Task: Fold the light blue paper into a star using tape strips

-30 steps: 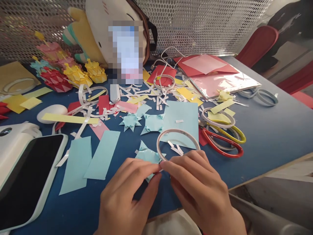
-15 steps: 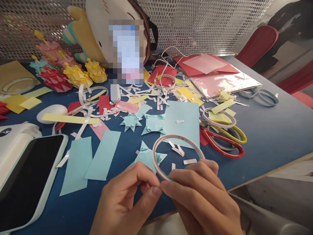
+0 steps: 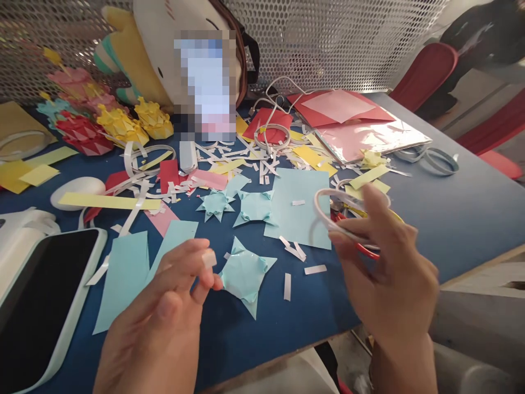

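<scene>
A short piece of white tape is at the fingertips of my left hand, which hovers at the left of a light-blue folded paper star. My right hand grips a thin roll of double-sided tape between thumb and fingers, raised above the right side of the table. Behind it, scissors with red and yellow handles are partly hidden. Two more light-blue folded pieces, a small star and a squarish one, lie beside a light-blue sheet.
Blue paper strips and a phone lie on the left. Folded paper cakes stand behind. White scraps, red and pink sheets and tape rolls cover the back. A red chair stands beyond.
My hands have drawn apart: the right one moved right and up with the tape roll, the left one moved left with a tape piece. The lower blue star is now uncovered.
</scene>
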The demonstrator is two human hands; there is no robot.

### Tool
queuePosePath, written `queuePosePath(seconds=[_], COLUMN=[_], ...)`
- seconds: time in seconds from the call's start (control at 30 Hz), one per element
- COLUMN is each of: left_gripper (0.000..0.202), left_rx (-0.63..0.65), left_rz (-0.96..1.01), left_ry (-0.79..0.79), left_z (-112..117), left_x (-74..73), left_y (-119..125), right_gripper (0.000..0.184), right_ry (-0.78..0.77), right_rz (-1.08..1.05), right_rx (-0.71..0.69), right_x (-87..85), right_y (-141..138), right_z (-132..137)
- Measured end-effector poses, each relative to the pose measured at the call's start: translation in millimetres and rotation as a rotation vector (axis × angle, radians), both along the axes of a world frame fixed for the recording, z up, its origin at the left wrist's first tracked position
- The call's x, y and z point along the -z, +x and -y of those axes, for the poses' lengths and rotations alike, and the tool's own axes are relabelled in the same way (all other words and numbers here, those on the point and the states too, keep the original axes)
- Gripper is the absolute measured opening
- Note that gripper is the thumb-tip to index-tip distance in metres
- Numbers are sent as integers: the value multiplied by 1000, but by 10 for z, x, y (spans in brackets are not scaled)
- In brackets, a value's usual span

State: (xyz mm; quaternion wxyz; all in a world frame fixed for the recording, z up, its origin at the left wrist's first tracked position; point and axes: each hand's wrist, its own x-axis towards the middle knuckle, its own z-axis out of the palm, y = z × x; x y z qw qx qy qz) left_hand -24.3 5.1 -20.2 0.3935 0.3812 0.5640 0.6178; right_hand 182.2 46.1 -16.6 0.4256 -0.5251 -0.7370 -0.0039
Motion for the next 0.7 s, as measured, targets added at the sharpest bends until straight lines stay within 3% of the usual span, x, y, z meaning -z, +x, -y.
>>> queuePosePath(seconds=[0.1,0.17,0.23,0.33,0.47,0.6,0.7], left_gripper=[29,37,43,41,32,21,21], left_rx=[75,164,214,256,283,317,208], left_rz=[106,79,56,18,-34,-170,-441], left_ry=[-59,-69,-61,-44,-27,-7,60], left_z=[-47,-74,-91,-83,-12,68,112], left_x=[8,49,88,87,-2,-75,-119], left_y=[39,40,45,82,118,68,36], right_gripper=[34,21,13,9,8,11,12], right_ry=[-53,-201,-455,-738,-922,-954,-928], right_rz=[-52,-311,-566,-867,-1226,-1226,-1027], right_rx=[5,-106,-295,-403,-559,-564,-523], right_x=[-93,-120,-127,-127,-144,-169,-190], right_y=[-158,-270,-389,-549,-636,-573,-496], right_z=[-46,-6,42,60,22,37,75])
